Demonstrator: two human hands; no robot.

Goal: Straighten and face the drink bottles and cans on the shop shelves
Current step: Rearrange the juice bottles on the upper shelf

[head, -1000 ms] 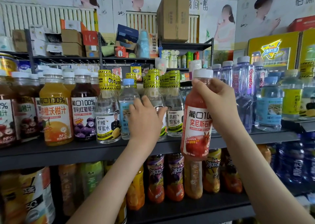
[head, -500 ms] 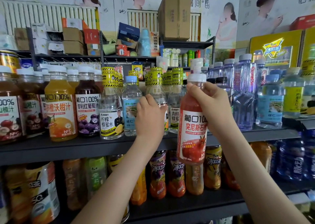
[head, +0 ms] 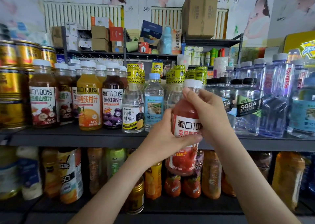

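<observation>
Bright, even light; edges blurred (warped)

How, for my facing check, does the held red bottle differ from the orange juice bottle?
The left hand and right hand grip the red bottle off the shelf; the orange juice bottle stands on it. They hide part of the red label; the orange one's is uncovered. Both have white caps.

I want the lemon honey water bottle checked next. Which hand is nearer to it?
Left. The left hand grips the red juice bottle just right of the lemon honey water bottle; the right hand holds that bottle's shoulder, farther right.
</observation>
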